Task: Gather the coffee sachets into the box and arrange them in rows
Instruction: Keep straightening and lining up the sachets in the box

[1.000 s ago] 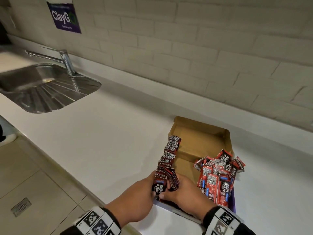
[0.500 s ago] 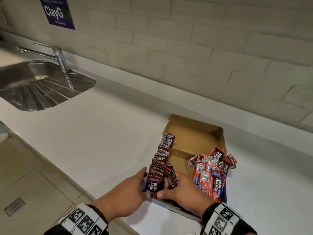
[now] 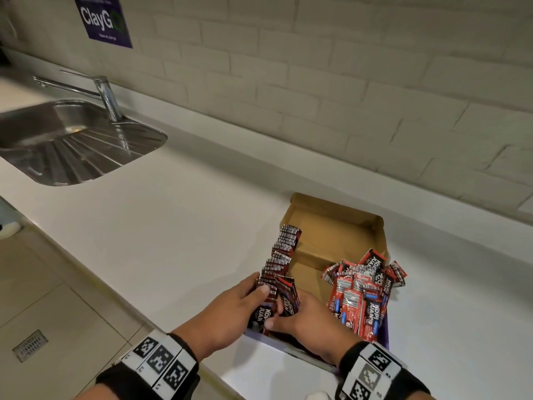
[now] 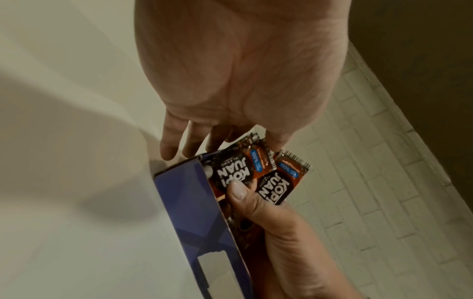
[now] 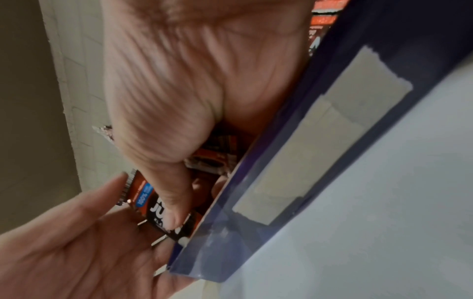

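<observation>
Row of sachets (image 3: pixel 281 255): standing on edge along the left wall of the box, from its near corner toward the far end, each one leaning on the next.
Front sachets (image 3: pixel 275 298): two dark "KOPI JUAN" packets at the near end of this row, between both hands, upright and a little tilted.
Loose sachets (image 3: pixel 360 295): a red pile without order at the right side of the box, some lying over its right wall.
Box (image 3: pixel 331 226): open cardboard box, brown inside and blue outside, on the countertop; the middle of its floor is bare.
Left hand (image 3: pixel 227 307): at the near-left corner of the box; thumb on the front face of the row, fingers stretched down the outer side, so it holds the packets together with nearly straight fingers.
Right hand (image 3: pixel 300 316): inside the box, just right of the row; thumb and curled fingers pinch the front sachets.
Countertop (image 3: pixel 173 226): white, it carries the box.
Sink (image 3: pixel 57 140): steel, with a tap (image 3: pixel 103 93), well to the left of the box.
Wall (image 3: pixel 346 67): pale brick tiles behind the box, with a purple sign (image 3: pixel 102 18) far to the left.
</observation>
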